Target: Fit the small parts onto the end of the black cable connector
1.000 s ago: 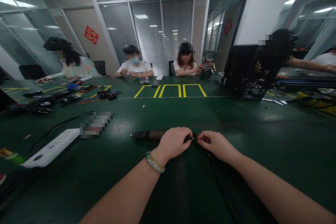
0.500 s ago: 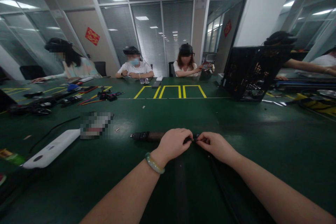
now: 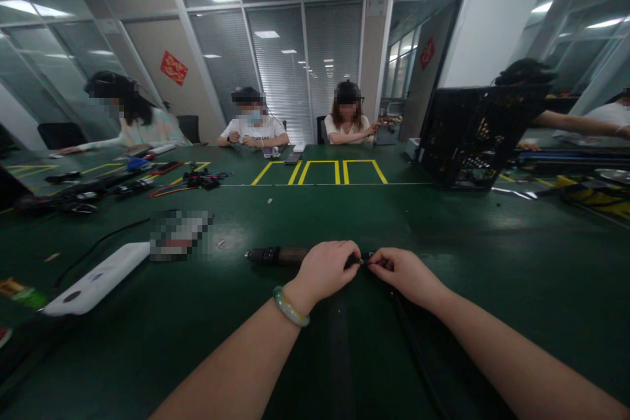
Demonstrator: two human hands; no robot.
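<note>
My left hand [image 3: 327,270], with a pale green bangle [image 3: 290,306] on the wrist, is closed around a dark cylindrical tool [image 3: 275,255] that lies on the green table [image 3: 305,210] and sticks out to the left. My right hand [image 3: 402,272] pinches a small part at the tool's right tip, right where the two hands meet. A black cable [image 3: 413,341] runs from the right hand toward me. The tip itself is too small to make out.
A white flat device [image 3: 96,279] lies at the left, with a blurred item [image 3: 178,234] beside it. Cables and connectors [image 3: 197,178] lie further back left. A black crate [image 3: 467,134] stands at the back right. Several people sit around the table; yellow tape squares [image 3: 319,170] mark its middle.
Both hands stay in place on the tool; only the view shifts very slightly. A person at the far right has moved a little.
</note>
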